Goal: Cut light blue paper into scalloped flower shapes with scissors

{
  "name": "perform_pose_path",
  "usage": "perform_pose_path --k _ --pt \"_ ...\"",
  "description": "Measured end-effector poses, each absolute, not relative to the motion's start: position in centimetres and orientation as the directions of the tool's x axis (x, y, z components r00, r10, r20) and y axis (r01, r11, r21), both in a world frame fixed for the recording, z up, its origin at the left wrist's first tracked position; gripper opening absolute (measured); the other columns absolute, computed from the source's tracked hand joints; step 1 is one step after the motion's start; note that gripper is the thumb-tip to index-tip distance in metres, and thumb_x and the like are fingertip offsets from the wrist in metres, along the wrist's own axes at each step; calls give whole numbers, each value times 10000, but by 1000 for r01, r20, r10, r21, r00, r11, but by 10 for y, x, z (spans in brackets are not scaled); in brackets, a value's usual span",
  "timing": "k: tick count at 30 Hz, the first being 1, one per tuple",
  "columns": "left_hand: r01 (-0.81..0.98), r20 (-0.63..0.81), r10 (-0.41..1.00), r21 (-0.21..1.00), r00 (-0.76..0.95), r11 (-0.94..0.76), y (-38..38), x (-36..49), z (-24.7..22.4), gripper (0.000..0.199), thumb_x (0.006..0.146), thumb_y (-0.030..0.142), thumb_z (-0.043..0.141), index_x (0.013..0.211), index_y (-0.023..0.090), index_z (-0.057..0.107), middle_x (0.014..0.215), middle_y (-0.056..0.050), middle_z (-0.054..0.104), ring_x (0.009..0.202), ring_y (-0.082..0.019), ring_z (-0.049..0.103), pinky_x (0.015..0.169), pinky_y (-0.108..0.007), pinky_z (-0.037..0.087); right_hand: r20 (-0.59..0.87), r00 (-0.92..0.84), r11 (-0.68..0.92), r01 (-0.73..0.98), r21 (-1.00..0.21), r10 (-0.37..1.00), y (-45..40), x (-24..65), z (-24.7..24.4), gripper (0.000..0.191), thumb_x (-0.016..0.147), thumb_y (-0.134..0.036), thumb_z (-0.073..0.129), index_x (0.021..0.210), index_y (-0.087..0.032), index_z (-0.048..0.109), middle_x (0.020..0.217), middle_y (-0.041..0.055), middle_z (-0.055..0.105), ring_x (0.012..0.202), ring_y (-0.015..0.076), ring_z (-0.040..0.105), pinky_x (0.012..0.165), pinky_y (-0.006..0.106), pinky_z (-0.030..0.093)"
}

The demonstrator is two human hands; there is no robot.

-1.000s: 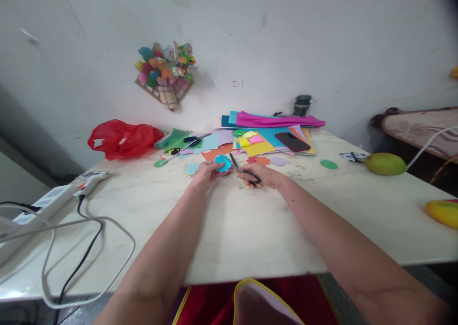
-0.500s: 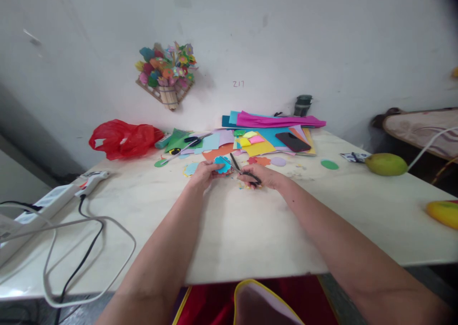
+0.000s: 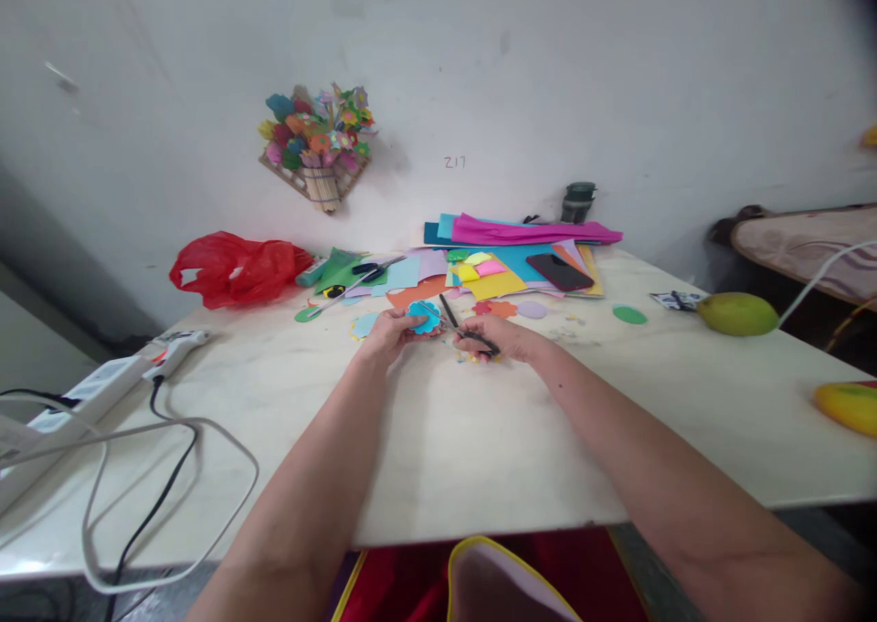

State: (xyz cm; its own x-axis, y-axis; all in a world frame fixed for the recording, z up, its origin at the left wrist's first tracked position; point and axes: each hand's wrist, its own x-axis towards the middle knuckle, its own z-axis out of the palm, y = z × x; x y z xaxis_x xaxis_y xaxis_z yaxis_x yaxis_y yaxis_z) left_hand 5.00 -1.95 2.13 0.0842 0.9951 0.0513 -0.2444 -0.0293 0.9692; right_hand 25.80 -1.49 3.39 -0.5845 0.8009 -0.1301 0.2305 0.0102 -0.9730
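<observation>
Between the fingers of my left hand (image 3: 392, 332) is a blue paper flower (image 3: 425, 317) with a scalloped edge. My right hand (image 3: 494, 336) is closed round the black handles of a pair of scissors (image 3: 449, 311), whose blades point up and left beside the flower. A light blue paper piece (image 3: 365, 325) lies just left of my left hand. Beyond my right hand are an orange paper flower (image 3: 504, 309) and a lilac oval (image 3: 532, 310). Small paper scraps lie under and around my right hand.
Coloured sheets (image 3: 503, 280) and a phone (image 3: 560, 272) lie at the back, with a red plastic bag (image 3: 239, 268) at the left. A second pair of scissors (image 3: 368, 271) rests near it. A power strip (image 3: 89, 390) with cables is at left, a green mango (image 3: 738, 314) at right.
The blue flower has turned slightly in my left hand, and the scissors have shifted a little beside it. My arms have hardly moved.
</observation>
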Motion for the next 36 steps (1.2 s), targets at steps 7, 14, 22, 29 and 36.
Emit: perform_pose_path --k 7,14,22,29,36 --pt "-233 52 994 972 99 -27 -19 48 20 229 521 225 801 682 97 701 675 -103 706 623 -215 672 549 -274 529 -74 -597 105 260 -960 799 -13 261 31 197 646 -248 715 735 -127 589 479 -56 523 368 46 441 349 156 360" --pt "-232 56 992 972 111 -29 -20 49 21 224 524 228 803 679 105 700 676 -98 708 628 -227 679 562 -290 540 -68 -612 113 252 -961 788 -12 261 31 228 631 -276 719 750 -129 590 497 -53 534 370 45 441 353 163 353" --pt "-241 52 994 970 94 -28 -19 49 20 214 525 228 804 660 103 695 662 -104 702 619 -230 676 533 -282 530 -53 -612 123 243 -962 789 -13 261 32 236 617 -279 725 736 -126 591 483 -55 528 365 45 435 350 164 340" --pt "-252 53 998 967 38 -42 -18 52 20 222 534 225 795 687 97 697 651 -97 693 613 -221 671 524 -271 520 -36 -592 113 212 -971 805 -13 259 33 196 642 -255 714 729 -130 589 465 -59 505 360 54 428 340 171 337" --pt "-292 35 999 956 13 -29 -18 55 22 194 546 194 773 691 94 693 630 -83 680 587 -205 661 546 -280 526 -20 -575 115 196 -974 818 -12 258 31 200 646 -252 712 754 -128 598 480 -53 511 370 55 430 347 170 363"
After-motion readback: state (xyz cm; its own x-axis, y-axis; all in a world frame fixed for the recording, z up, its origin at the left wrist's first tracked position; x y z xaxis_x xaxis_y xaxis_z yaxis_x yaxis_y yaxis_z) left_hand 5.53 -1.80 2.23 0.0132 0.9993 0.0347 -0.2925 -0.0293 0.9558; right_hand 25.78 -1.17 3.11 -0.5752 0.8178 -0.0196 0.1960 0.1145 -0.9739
